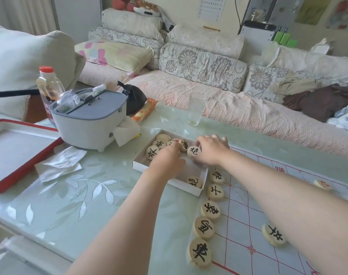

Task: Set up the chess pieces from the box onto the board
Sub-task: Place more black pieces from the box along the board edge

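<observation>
Both hands reach into the white box [141, 166] on the table [89, 185], just beside the board [248, 215]. The right hand [211, 149] pinches a chess piece [194, 151] with a black character above the box. The left hand [168, 157] lies among the loose pieces [152, 152]; its grip cannot be told. A row of pieces [210, 209] lines the board's near edge.

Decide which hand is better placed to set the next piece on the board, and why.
Right, probably. The right hand holds a black-marked piece over the box, beside the board. The left hand is down among loose pieces in the box, farther from the board.
</observation>
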### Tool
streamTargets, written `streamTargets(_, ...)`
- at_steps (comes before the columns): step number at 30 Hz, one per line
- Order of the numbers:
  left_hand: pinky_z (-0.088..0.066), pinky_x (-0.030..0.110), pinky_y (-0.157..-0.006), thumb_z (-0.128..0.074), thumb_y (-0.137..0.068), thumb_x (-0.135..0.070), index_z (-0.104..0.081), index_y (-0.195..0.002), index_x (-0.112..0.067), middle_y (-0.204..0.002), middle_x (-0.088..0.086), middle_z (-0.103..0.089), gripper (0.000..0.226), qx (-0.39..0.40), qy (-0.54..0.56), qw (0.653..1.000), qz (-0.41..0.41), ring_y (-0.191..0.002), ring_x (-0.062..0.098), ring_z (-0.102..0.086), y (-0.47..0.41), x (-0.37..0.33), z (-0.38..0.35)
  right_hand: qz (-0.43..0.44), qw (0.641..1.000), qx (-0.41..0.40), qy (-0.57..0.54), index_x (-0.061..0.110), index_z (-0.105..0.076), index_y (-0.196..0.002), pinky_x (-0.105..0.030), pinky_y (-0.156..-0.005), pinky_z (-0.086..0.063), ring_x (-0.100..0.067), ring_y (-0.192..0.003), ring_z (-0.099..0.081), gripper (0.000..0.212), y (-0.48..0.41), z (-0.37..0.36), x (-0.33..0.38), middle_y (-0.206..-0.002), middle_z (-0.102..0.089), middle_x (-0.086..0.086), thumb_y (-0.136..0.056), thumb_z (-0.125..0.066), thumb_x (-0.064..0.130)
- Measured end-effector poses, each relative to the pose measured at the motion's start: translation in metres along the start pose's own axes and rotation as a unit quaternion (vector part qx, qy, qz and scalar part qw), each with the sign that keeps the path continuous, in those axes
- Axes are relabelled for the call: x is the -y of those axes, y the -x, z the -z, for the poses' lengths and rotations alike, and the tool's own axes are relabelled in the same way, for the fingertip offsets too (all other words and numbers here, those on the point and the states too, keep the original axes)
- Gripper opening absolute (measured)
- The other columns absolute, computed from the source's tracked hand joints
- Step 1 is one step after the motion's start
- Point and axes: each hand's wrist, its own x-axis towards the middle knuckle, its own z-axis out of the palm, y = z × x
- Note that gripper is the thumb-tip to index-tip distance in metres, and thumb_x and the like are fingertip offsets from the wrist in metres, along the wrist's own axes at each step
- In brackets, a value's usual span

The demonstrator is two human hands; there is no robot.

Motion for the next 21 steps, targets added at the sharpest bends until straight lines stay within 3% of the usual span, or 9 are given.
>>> streamTargets(5, -0.037, 0.027, -0.087, -0.059, -0.09, -0.021, -0.039, -0.141, -0.021, -0.129, 0.005, -0.055, 0.055, 0.001, 0.062, 0.998, -0.002, -0.119, 0.023, -0.05, 0.002, -0.007, 0.0, 0.058, 0.991, -0.016, -0.123, 0.037, -0.054, -0.113, -0.035, -0.092, -0.04, -0.016, -0.103, -0.056, 0.056, 0.014, 0.006, 0.002, -0.11, -0.054, 0.01, -0.067, -0.079, 0.054)
streamTargets(7, -0.04, 0.027, -0.081, -0.055, -0.091, -0.021, -0.039, -0.142, -0.026, -0.128, 0.005, -0.058, 0.054, 0.004, 0.089, 0.996, 0.017, -0.113, 0.024, -0.056, 0.0, -0.008, 0.0, 0.088, 0.979, -0.021, -0.182, 0.035, -0.058, -0.114, -0.035, -0.087, -0.049, -0.013, -0.096, -0.059, 0.058, 0.019, 0.008, 0.005, -0.107, -0.055, 0.01, -0.063, -0.084, 0.05)
streamTargets(10, -0.042, 0.025, -0.066, -0.053, -0.09, -0.016, -0.051, -0.132, -0.028, -0.109, 0.004, -0.068, 0.044, -0.001, 0.121, 0.992, 0.036, -0.093, 0.021, -0.063, -0.001, -0.005, 0.001, 0.113, 0.969, -0.039, -0.216, 0.035, -0.06, -0.112, -0.034, -0.085, -0.051, -0.01, -0.091, -0.058, 0.058, 0.022, 0.008, 0.009, -0.106, -0.057, 0.01, -0.062, -0.086, 0.046)
streamTargets(12, -0.045, 0.026, -0.063, -0.052, -0.089, -0.01, -0.054, -0.13, -0.025, -0.104, 0.005, -0.069, 0.043, -0.012, 0.121, 0.991, 0.055, -0.085, 0.02, -0.062, 0.0, -0.004, 0.007, 0.121, 0.968, -0.037, -0.218, 0.035, -0.061, -0.115, -0.033, -0.087, -0.049, -0.009, -0.096, -0.058, 0.055, 0.021, 0.009, 0.01, -0.109, -0.056, 0.01, -0.065, -0.085, 0.037)
streamTargets(16, -0.049, 0.036, -0.084, -0.046, -0.091, -0.007, -0.051, -0.131, -0.023, -0.117, 0.011, -0.061, 0.043, -0.044, 0.031, 0.997, 0.056, -0.104, 0.03, -0.057, -0.001, -0.001, 0.017, 0.099, 0.974, -0.032, -0.202, 0.03, -0.059, -0.124, -0.029, -0.087, -0.044, -0.01, -0.106, -0.054, 0.047, 0.013, 0.011, 0.01, -0.122, -0.052, 0.004, -0.08, -0.062, 0.015)
streamTargets(19, -0.045, 0.03, -0.081, -0.042, -0.088, -0.003, -0.052, -0.131, -0.029, -0.12, 0.011, -0.058, 0.052, -0.027, 0.047, 0.997, 0.063, -0.107, 0.029, -0.055, -0.002, 0.009, 0.02, 0.065, 0.985, -0.029, -0.157, 0.03, -0.053, -0.135, -0.032, -0.095, -0.044, -0.017, -0.122, -0.051, 0.05, 0.0, 0.009, 0.014, -0.135, -0.05, 0.002, -0.087, -0.059, 0.02)
streamTargets(21, -0.045, 0.031, -0.088, -0.044, -0.087, -0.005, -0.053, -0.13, -0.03, -0.125, 0.012, -0.054, 0.051, -0.022, 0.064, 0.995, 0.077, -0.112, 0.029, -0.052, -0.005, 0.014, 0.02, 0.052, 0.99, -0.02, -0.133, 0.031, -0.048, -0.14, -0.034, -0.1, -0.042, -0.021, -0.129, -0.049, 0.052, -0.007, 0.005, 0.02, -0.141, -0.048, 0.001, -0.09, -0.06, 0.028)
